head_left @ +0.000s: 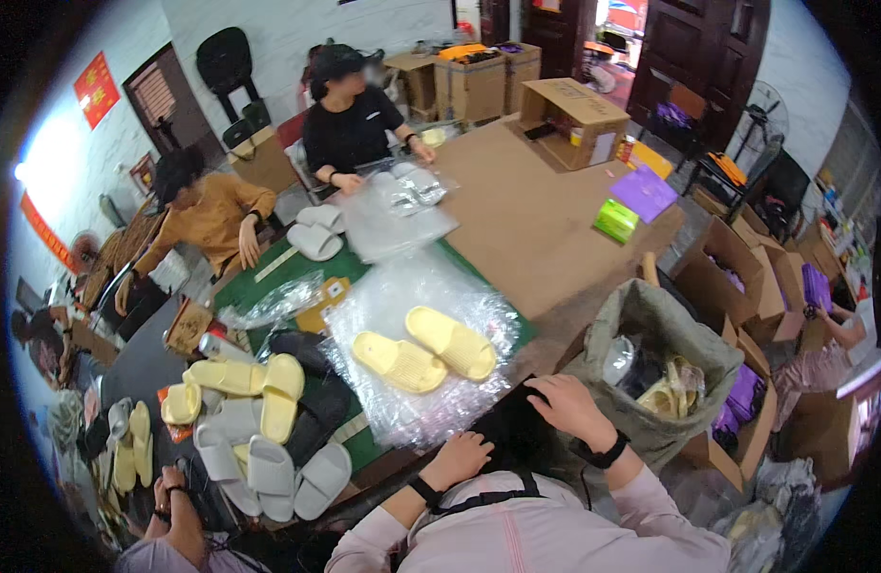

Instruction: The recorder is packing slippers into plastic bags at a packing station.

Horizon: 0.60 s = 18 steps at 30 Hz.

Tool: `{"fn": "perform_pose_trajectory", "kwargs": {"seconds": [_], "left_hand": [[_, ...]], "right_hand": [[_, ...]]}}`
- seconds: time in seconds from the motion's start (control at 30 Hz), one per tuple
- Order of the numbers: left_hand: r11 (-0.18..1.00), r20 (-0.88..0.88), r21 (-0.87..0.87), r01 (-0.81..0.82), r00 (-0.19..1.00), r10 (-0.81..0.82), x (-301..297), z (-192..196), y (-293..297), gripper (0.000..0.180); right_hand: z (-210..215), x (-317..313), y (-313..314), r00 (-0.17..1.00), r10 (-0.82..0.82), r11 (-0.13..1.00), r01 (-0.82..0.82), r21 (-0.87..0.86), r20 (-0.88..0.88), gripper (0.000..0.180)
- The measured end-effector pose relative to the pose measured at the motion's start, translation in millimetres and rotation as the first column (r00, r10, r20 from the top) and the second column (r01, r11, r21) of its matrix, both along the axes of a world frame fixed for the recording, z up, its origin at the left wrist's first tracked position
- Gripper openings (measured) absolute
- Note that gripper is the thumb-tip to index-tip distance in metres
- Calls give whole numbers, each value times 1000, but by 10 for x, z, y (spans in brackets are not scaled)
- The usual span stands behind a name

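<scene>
1. Two yellow slippers (426, 350) lie side by side on a sheet of bubble wrap (417, 411) spread over the table (526, 229), just ahead of my hands and apart from both.
2. My left hand (460, 453) rests at the near edge of the wrap, fingers curled loosely, holding nothing that I can see.
3. My right hand (566, 406) lies flat on a dark thing (507, 430) at the table edge, fingers spread wide, gripping nothing. I cannot tell what the dark thing is.
4. Just right of that hand stands a grey sack (650, 325), open at the top, with slippers and wrapping inside.
5. Left of the wrap sits a pile of slippers (259, 430), yellow, grey and black, some overlapping.
6. Across the table a person in black (350, 124) has both hands by clear plastic bags (398, 210); a person in orange (211, 215) sits beside two white slippers (316, 234).
7. Further back on the table are a cardboard box (574, 119), a purple sheet (644, 193) and a green packet (615, 221).
</scene>
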<state>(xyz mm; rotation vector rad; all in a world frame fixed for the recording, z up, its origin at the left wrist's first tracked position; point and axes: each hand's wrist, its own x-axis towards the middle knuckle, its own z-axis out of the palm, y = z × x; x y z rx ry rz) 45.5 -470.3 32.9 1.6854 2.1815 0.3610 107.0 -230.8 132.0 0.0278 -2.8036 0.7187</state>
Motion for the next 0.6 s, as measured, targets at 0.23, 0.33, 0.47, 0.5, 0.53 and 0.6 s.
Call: {"fn": "perform_pose_trajectory", "kwargs": {"seconds": [0.23,0.33,0.47,0.5,0.53,0.6], "left_hand": [[951,63,28,-309,950,307,-57,-133,-702,36],[926,98,13,-378,922,375,-92,-261,-812,42],[877,249,-138,-460,841,480,-226,-498,-782,51],[872,153,-79,-483,858,490,-260,-608,-756,51],[865,51,-15,-502,863,502,-317,-704,-715,50],[858,2,-24,-512,859,513,-425,-856,-614,53]], "right_hand": [[-531,-890,-593,961,258,966,-260,5,101,26],[-782,-1398,-717,937,277,938,-312,151,214,25],[-1229,-1902,-774,945,320,896,-326,302,71,22],[-1339,-1998,-787,950,310,862,-290,416,19,22],[-1405,-2077,-800,942,335,853,-311,419,17,22],[-1569,-2169,-795,910,270,792,-396,464,316,24]]}}
